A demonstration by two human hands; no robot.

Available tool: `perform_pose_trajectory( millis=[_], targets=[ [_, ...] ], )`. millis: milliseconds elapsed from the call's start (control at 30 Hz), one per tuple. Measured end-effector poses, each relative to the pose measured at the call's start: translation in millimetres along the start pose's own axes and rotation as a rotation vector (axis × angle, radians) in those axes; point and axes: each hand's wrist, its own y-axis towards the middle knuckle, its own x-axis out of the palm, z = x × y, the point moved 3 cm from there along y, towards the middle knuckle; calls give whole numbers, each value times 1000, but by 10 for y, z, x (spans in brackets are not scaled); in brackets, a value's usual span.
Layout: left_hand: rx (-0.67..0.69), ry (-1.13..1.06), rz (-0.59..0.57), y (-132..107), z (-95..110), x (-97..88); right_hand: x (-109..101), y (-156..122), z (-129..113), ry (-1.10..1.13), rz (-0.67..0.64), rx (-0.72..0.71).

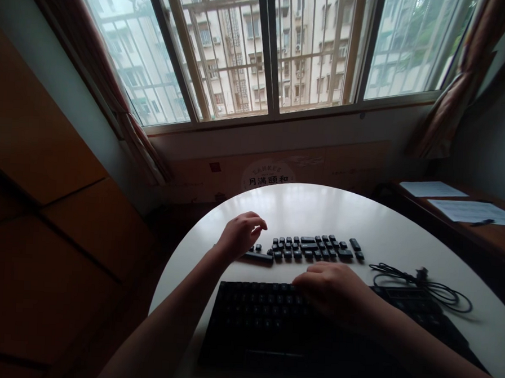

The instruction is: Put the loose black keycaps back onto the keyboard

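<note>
A black keyboard (254,310) lies on the round white table, with rows of keys on its upper left and a dark lower part. My right hand (332,286) rests over its top edge, fingers curled down and closed. Whatever those fingertips grip is hidden behind the hand. Just beyond the keyboard, loose black keycaps (309,246) sit in rough rows, among them a long space bar key (257,258). Above the left end of these keycaps hovers my left hand (241,233), its fingers bent with a gap between thumb and forefinger and nothing visible in them.
A coiled black cable (425,285) lies on the table (179,298) at the keyboard's far right. On a brown side table (485,193) at right are paper sheets (480,212) and a pen (482,222). A barred window (276,55) and wooden cabinet (42,245) stand around.
</note>
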Motion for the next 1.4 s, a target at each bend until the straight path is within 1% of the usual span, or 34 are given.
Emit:
perform_pose_trajectory(
  millis=[67,133,200,267,400,500,600,700,767,867,967,1133,1267,1400],
  targets=[
    [77,-123,-8,-13,112,-46,-26,-7,24,9,66,37],
    [151,-227,-50,-29,240,-89,-60,-15,41,31,142,70],
    [206,-293,-99,-52,379,-130,-96,-24,49,57,207,89],
    [241,-326,-144,-92,527,-163,-128,-32,49,79,243,89],
    [297,-370,-237,-265,810,-181,-181,-39,4,86,235,47],
    [294,-384,-308,-430,932,-153,-201,-37,-86,101,161,6],
    [279,-408,-349,-521,952,-128,-204,-35,-170,89,124,17],
    [259,-448,-394,-521,914,-114,-191,-37,-189,57,120,40],
    [231,-447,-406,-498,883,-112,-166,-39,-164,39,80,41],
    [153,-382,-415,-480,847,-99,-111,-39,-94,7,-10,41],
    [98,-352,-414,-491,839,-74,-58,-37,-32,6,-37,42],
    [103,-365,-414,-514,864,-24,-11,-40,12,34,-16,51],
    [132,-339,-461,-514,889,-4,-5,-48,23,65,-64,56],
    [152,-322,-465,-518,909,3,-13,-53,10,74,-88,46]
  ],
)
